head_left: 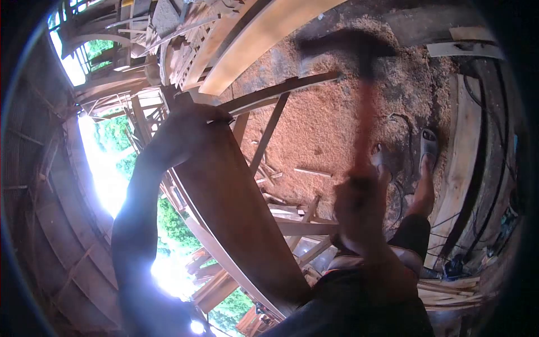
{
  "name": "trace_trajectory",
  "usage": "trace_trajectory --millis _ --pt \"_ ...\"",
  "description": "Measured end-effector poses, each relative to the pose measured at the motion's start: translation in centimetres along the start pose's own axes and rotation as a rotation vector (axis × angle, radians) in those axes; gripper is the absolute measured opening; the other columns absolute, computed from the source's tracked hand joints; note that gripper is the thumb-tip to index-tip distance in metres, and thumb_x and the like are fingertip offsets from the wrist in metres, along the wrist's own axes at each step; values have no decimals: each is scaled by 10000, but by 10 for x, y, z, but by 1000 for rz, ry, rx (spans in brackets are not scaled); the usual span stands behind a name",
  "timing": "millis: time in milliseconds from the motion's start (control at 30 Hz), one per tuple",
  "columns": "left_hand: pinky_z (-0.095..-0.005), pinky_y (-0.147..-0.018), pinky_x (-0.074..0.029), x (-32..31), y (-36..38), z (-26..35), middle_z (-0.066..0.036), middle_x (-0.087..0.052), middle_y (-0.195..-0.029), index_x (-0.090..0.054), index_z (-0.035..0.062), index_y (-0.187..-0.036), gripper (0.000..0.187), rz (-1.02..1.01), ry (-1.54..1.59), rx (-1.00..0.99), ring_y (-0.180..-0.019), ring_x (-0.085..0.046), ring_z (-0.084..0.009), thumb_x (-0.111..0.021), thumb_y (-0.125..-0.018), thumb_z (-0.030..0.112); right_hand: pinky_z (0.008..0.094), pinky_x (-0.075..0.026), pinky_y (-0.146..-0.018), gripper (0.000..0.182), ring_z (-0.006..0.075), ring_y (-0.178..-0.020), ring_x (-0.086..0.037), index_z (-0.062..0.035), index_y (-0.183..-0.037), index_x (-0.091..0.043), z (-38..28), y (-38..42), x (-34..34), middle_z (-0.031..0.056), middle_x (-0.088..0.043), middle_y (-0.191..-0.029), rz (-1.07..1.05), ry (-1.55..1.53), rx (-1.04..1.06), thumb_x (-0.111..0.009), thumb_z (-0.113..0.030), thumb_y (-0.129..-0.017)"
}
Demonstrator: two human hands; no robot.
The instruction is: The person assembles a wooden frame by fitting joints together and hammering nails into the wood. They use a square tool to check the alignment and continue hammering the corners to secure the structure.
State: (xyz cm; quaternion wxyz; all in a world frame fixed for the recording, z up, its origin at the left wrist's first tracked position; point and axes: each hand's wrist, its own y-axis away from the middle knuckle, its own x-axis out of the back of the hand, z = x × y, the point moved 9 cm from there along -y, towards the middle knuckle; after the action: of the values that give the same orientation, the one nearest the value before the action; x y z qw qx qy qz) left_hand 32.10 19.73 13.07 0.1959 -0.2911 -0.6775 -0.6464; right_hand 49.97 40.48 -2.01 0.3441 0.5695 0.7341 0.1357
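Note:
My left hand is closed over the upper end of a wide brown board, near a dark piece at its edge. This board slopes down toward my lap. On the right, my right hand is wrapped round the reddish handle of a hammer. The hammer's dark head is up at the top, blurred by motion and apart from the board. A narrow wooden strip juts out to the right from beside my left hand.
Sawdust covers the floor, with small wood offcuts on it. Long planks lie at the right, near dark cables. More boards lean at the top. My sandalled foot stands on the floor.

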Motion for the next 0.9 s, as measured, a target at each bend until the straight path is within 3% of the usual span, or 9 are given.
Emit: trace_trajectory --millis 100,200,333,400,500,600,700,833,900 --pt "-334 -951 -473 54 49 -19 -97 -707 -1089 -677 22 -1131 281 513 158 103 -1042 -651 -178 -484 -942 100 395 -484 -554 228 263 -560 -590 -53 -1024 -532 0 -1 13 94 -565 -674 162 -217 -24 -547 -271 -957" --pt "-403 -1074 -379 30 117 -145 -115 -675 -1192 -650 39 -1200 485 806 135 105 -1174 -596 -257 -260 -1052 286 405 -473 -538 195 269 -555 -589 -50 -1003 -518 2 -2 -36 107 -559 -662 -121 -33 -4 -559 -233 -950" --pt "-352 -1027 -420 -75 131 -275 -75 -590 -1294 -495 42 -1382 526 888 1074 479 -1118 -594 -212 -325 -1062 424 417 -457 -517 160 278 -548 -588 -47 -975 -499 -7 0 -44 125 -550 -645 -263 100 9 -575 -183 -941" --pt "-324 -991 -424 -73 139 -261 -77 -603 -1163 -552 18 -1269 419 1109 780 423 -1089 -572 -184 -348 -1068 324 424 -449 -506 149 282 -545 -587 -45 -962 -489 -4 -1 -9 134 -546 -637 -30 75 0 -583 -159 -936" --pt "-301 -904 -451 -83 134 -276 -62 -622 -1031 -595 3 -1141 344 1144 890 255 -985 -576 -153 -372 -1068 255 332 -434 -478 105 175 -522 -498 -85 -953 -503 5 0 11 8 -468 -621 156 -420 -96 -587 -137 -915" --pt "-288 -820 -466 -83 120 -283 -42 -637 -942 -616 1 -1014 368 972 1097 148 -867 -577 -127 -357 -1070 255 436 -467 -532 141 324 -589 -597 -57 -992 -484 12 5 -52 114 -546 -646 -270 -2 -50 -570 -136 -914" --pt "-274 -768 -465 -68 112 -248 -42 -641 -841 -632 3 -888 459 915 923 188 -789 -571 -113 -319 -1073 283 522 -472 -586 163 436 -681 -638 -37 -1001 -470 -38 5 -35 184 -602 -693 -152 209 -40 -566 -131 -909" --pt "-286 -758 -469 -65 107 -223 -50 -637 -755 -650 4 -819 550 950 1047 219 -731 -579 -128 -278 -1074 319 314 -470 -535 166 148 -588 -573 -62 -865 -558 -9 5 34 51 -580 -668 186 -286 -16 -648 -196 -900" --pt "-296 -759 -474 -63 109 -216 -54 -638 -740 -656 2 -818 565 970 1067 249 -713 -584 -137 -275 -1074 331 315 -452 -543 180 153 -629 -559 -67 -912 -564 -33 5 21 81 -583 -719 202 -318 -12 -665 -215 -895"
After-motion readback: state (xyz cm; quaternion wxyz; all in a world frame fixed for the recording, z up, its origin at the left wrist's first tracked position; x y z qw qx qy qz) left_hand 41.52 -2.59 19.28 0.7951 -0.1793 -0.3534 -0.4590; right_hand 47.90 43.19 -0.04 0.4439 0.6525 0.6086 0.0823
